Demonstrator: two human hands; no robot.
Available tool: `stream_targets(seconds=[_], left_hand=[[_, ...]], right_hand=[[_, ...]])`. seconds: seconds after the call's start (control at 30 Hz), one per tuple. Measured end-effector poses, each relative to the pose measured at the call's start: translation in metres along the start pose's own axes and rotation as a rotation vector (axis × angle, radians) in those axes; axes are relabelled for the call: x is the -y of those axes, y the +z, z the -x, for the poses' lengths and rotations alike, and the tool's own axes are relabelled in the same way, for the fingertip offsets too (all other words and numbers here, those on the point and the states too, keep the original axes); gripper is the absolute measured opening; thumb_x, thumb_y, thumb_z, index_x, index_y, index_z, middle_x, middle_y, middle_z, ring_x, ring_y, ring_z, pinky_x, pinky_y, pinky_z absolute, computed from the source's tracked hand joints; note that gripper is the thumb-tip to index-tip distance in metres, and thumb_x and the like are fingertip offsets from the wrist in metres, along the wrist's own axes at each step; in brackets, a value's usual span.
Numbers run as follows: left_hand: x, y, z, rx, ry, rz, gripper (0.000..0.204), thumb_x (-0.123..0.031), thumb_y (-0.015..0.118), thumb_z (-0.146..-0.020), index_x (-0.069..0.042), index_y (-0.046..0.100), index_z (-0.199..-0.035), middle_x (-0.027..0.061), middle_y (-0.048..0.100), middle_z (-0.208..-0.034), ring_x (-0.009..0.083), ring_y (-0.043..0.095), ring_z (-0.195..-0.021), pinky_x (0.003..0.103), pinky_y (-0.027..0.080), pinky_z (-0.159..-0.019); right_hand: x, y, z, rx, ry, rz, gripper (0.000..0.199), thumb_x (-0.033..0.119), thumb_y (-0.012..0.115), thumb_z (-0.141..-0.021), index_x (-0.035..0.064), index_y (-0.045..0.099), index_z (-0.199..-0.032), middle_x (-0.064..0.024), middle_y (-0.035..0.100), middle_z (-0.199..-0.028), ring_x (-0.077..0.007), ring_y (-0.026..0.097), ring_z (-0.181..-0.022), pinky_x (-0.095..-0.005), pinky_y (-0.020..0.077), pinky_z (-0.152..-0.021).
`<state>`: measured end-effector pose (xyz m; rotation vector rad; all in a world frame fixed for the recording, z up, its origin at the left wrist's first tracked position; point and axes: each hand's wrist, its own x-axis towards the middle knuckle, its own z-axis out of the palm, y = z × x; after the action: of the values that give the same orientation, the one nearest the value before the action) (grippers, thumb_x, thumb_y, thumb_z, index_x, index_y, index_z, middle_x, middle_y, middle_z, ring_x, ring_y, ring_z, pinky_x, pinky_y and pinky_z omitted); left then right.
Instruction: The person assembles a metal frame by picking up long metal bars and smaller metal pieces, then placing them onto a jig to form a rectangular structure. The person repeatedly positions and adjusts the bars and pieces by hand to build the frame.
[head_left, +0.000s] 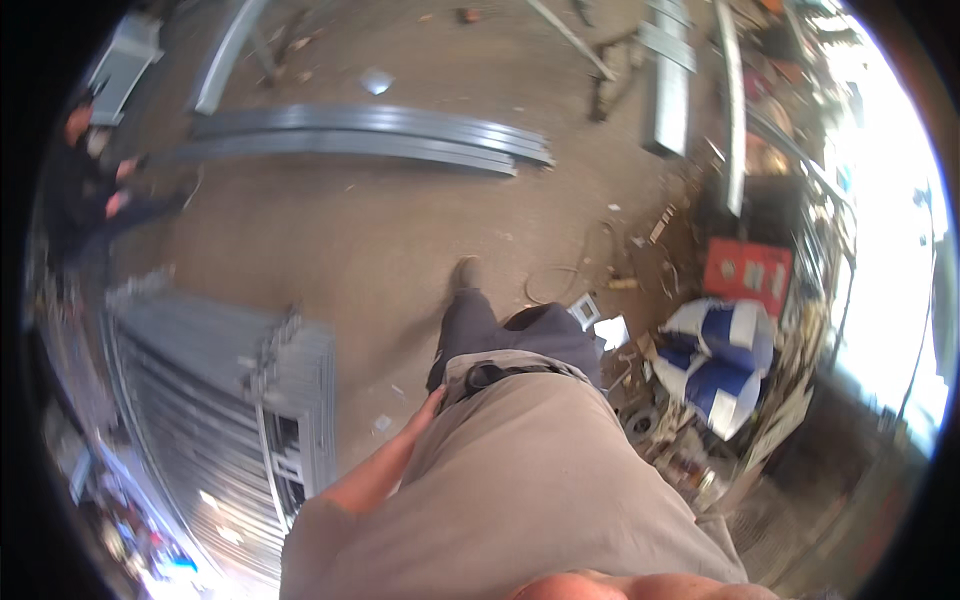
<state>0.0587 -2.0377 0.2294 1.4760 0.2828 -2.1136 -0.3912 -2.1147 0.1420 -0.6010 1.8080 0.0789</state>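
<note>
My left hand (428,412) hangs at my left side, against the hem of my beige shirt (530,450) and close to my dark trousers (470,325). Its fingers are mostly hidden by the shirt and blurred, so I cannot tell whether they are closed or hold anything. My right hand is out of sight behind my body. One shoe (466,272) shows ahead of me on the brown floor. A dark cord or strap (500,375) lies at my waist.
Left stands a large stack of grey metal frames (200,370). Long metal profiles (370,135) lie across the floor ahead. At the right are blue-and-white sacks (725,350), a red box (748,272), a loose cable (560,275) and scrap. Another person (85,190) is at the far left.
</note>
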Motion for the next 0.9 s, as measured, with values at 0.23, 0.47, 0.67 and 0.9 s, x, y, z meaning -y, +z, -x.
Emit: stream_targets(seconds=[0.23, 0.47, 0.67, 0.9], left_hand=[[-0.034, 0.074, 0.003, -0.127, 0.016, 0.314, 0.078, -0.063, 0.046, -0.105, -0.008, 0.043, -0.16, 0.0095, 0.052, -0.157, 0.0237, 0.052, -0.14, 0.04, 0.04, -0.117], [-0.025, 0.169, -0.044, -0.376, 0.086, 0.271, 0.073, -0.062, 0.045, -0.106, -0.013, 0.045, -0.16, 0.0088, 0.054, -0.156, 0.0242, 0.052, -0.14, 0.039, 0.038, -0.118], [0.06, 0.218, -0.124, -0.492, 0.026, 0.203, 0.075, -0.063, 0.047, -0.105, -0.009, 0.048, -0.158, 0.0107, 0.059, -0.151, 0.0237, 0.052, -0.139, 0.036, 0.037, -0.118], [0.051, 0.273, -0.129, -0.539, 0.023, 0.104, 0.078, -0.066, 0.046, -0.105, -0.005, 0.055, -0.153, 0.014, 0.06, -0.149, 0.0238, 0.053, -0.138, 0.033, 0.037, -0.116]], right_hand=[[0.131, -0.072, -0.062, 0.189, 0.01, 0.229, 0.044, 0.039, 0.061, -0.098, 0.0028, 0.075, -0.119, -0.0147, 0.074, -0.122, -0.027, 0.068, -0.116, -0.0386, 0.0529, -0.1], [0.267, -0.157, -0.11, 0.327, 0.079, 0.324, 0.045, 0.04, 0.06, -0.098, 0.0024, 0.076, -0.117, -0.0153, 0.074, -0.123, -0.027, 0.067, -0.117, -0.0389, 0.0529, -0.1], [0.342, -0.195, -0.135, 0.333, 0.174, 0.376, 0.046, 0.041, 0.059, -0.098, 0.002, 0.076, -0.117, -0.0158, 0.074, -0.124, -0.027, 0.067, -0.118, -0.0392, 0.0529, -0.1], [0.422, -0.183, -0.138, 0.313, -0.538, 1.562, 0.047, 0.04, 0.058, -0.092, 0.0023, 0.076, -0.113, -0.0197, 0.073, -0.124, -0.0358, 0.07, -0.114, -0.0453, 0.0549, -0.1]])
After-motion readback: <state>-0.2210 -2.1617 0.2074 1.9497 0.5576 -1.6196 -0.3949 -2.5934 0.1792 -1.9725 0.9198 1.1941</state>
